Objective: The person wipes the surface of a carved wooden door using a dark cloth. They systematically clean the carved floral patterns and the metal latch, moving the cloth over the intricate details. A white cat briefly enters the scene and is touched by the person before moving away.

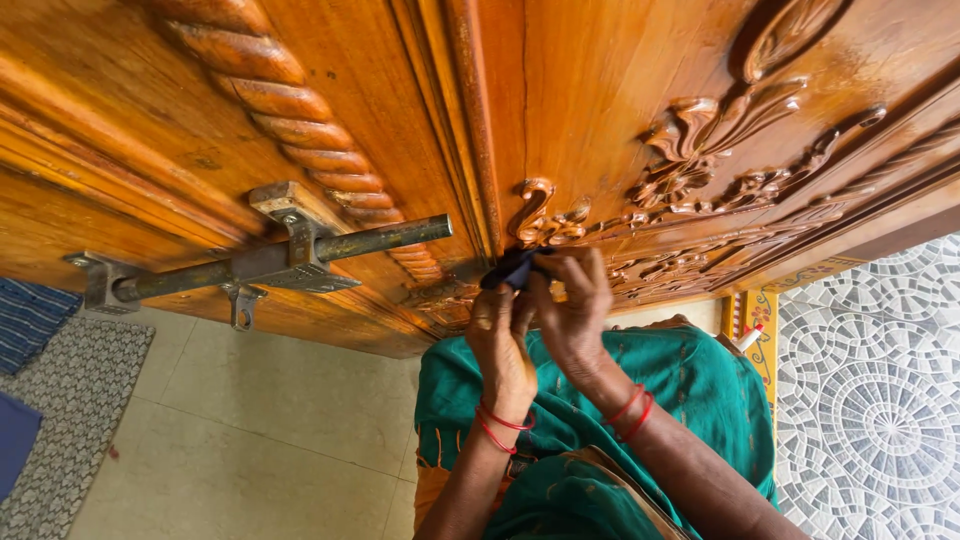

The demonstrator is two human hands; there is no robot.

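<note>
Green cloth fills the lower centre; above it a dark rag is pinched in the closed grip of both hands, right hand nearer, left hand beneath, against the carved wooden door.

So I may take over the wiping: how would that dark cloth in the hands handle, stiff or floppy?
Probably floppy: the dark cloth is bunched and folded between the left hand and the right hand. It looks light, since fingertips alone pinch it. It likely presses easily into the carved door, though it could snag on the raised carving.
</note>
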